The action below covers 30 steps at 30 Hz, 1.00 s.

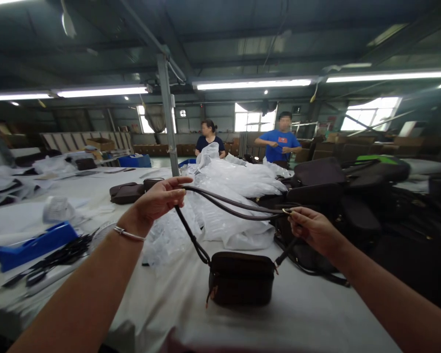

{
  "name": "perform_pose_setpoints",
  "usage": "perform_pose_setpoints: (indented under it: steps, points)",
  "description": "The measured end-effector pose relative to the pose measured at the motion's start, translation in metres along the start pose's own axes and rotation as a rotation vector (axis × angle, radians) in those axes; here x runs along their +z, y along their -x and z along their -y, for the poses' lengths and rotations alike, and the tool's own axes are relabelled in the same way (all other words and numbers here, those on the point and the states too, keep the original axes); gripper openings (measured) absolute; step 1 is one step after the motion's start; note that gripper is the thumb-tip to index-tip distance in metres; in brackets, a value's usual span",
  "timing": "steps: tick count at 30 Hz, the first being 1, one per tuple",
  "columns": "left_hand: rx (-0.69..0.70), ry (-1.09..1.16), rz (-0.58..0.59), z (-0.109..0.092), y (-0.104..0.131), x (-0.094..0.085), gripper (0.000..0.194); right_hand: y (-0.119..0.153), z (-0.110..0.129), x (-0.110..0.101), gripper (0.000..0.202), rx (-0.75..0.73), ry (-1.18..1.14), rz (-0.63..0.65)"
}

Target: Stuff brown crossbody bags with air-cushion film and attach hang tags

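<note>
The crossbody bag (241, 282) has its strap (186, 226) joined at both ends and held out — left hand (159, 197) pinching a loop, right hand (311, 225) the metal ring (285, 211) — near heaped bags (319, 175).

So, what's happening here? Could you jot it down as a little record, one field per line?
Left hand: left hand grips the strap
Right hand: right hand pinches the strap by a gold ring
Bag: dark bag, zip along its top, below the hands; whether it touches the table is unclear
Behind: heaped plastic
To the right: piled bags
Others: two people beyond the heap
</note>
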<state>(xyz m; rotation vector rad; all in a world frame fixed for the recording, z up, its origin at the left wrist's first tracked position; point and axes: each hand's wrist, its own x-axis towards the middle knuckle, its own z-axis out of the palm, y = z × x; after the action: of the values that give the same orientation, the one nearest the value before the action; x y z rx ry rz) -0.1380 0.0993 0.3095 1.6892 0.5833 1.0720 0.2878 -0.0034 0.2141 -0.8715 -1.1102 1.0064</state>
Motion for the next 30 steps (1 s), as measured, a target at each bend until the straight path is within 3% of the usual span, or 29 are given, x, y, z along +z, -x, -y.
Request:
perform_pose_setpoints:
  steps: [2,5,7,9,11,14,17,19,24,30]
  points:
    - [-0.052,-0.209,-0.064,0.011,0.0,-0.006,0.052,0.004,0.001,0.007,0.028,-0.003,-0.02,0.019]
    - [-0.228,-0.728,-0.083,0.043,0.003,-0.012,0.049,0.011,-0.002,0.021,0.029,-0.004,-0.023,0.049]
    - [-0.29,-1.089,-0.045,0.065,0.008,-0.003,0.042,0.016,-0.005,0.032,0.028,-0.008,0.015,0.079]
    - [-0.194,-1.223,-0.045,0.083,0.013,0.022,0.03,0.019,-0.008,0.045,0.028,-0.011,0.069,0.108]
    - [-0.019,-0.993,-0.029,0.092,0.018,0.061,0.032,0.021,-0.011,0.058,0.029,-0.006,0.124,0.128]
    - [0.097,-0.502,0.131,0.093,0.021,0.123,0.039,0.024,-0.013,0.075,0.032,-0.008,0.188,0.153]
    - [0.183,-0.452,0.165,0.091,0.02,0.159,0.026,0.027,-0.012,0.078,0.033,-0.029,0.225,0.161]
    - [0.207,-0.485,0.129,0.091,0.019,0.163,0.019,0.028,-0.011,0.072,0.032,-0.042,0.252,0.148]
    - [0.118,-0.4,0.174,0.088,0.018,0.147,0.023,0.032,-0.007,0.055,0.032,-0.069,0.361,0.165]
    - [0.076,-0.29,0.125,0.086,0.019,0.152,0.028,0.032,0.003,0.069,0.031,-0.141,0.459,0.204]
